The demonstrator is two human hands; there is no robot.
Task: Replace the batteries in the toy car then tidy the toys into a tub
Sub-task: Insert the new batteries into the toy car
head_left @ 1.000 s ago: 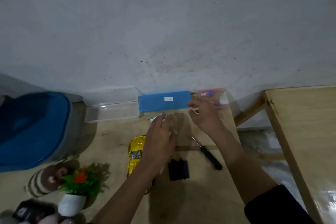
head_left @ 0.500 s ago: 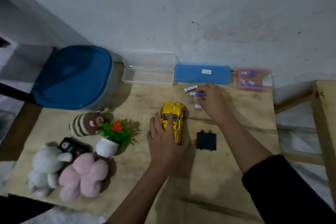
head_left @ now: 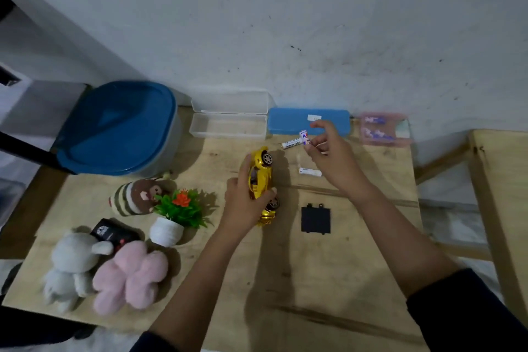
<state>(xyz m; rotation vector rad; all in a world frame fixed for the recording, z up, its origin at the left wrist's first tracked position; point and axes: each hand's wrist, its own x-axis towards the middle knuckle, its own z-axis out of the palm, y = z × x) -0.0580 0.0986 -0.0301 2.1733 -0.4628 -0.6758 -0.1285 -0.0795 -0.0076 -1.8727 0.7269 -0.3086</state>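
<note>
we see the left hand (head_left: 243, 200) gripping the yellow toy car (head_left: 261, 177), tipped on its side mid-desk (head_left: 285, 280). the right hand (head_left: 334, 157) pinches a battery (head_left: 305, 137) near the far edge. along that edge: blue tub (head_left: 114, 128), lid on, far-left corner; clear case (head_left: 228, 126) lying open; blue case (head_left: 288, 123) shut; pink pack (head_left: 383, 128), contents blurred. black cover (head_left: 315, 218) lies flat beside the car.

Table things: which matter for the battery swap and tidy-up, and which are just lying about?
In use: yellow toy car, held by the left hand; white battery, pinched by the right hand; two loose white batteries; black battery cover; blue-lidded tub; grey plush toy; pink plush toy; striped plush toy.
Lying about: clear plastic box; blue flat case; small fake potted plant.
</note>
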